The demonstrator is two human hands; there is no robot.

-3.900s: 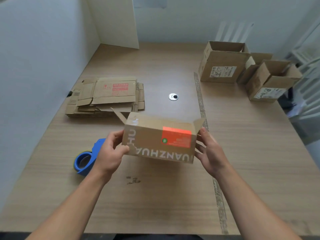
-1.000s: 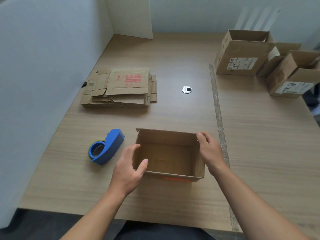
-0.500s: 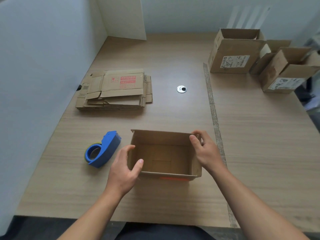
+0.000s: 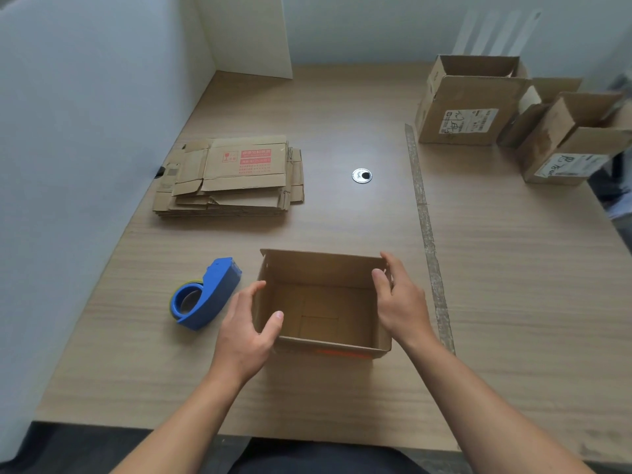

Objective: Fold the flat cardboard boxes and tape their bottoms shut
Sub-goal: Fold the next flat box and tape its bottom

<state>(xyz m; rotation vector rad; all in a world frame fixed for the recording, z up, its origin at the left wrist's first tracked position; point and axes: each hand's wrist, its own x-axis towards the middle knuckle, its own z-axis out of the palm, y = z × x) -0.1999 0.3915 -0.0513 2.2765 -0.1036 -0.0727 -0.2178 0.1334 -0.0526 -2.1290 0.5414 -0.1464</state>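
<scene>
A small cardboard box (image 4: 321, 271) stands upright on the table (image 4: 342, 388) in front of me, open side up, its inside bottom flaps visible. My left hand (image 4: 244, 331) grips its left wall, thumb inside and fingers outside. My right hand (image 4: 402, 302) holds the right wall near the far corner, thumb over the rim. A blue tape dispenser (image 4: 205, 292) lies on the table just left of the box. A stack of flat cardboard boxes (image 4: 232, 176) lies further back on the left.
Three folded boxes stand at the back right: a large one (image 4: 468, 100), a small one (image 4: 537, 111) behind, and another (image 4: 571, 138) at the table's right edge. A strip of old tape (image 4: 427, 234) runs along the table. A round grommet (image 4: 361, 175) sits mid-table. A wall closes the left side.
The box, held side-on in the air earlier, now stands on the table open side up. Over the last second both hands stayed on its side walls with little movement.
</scene>
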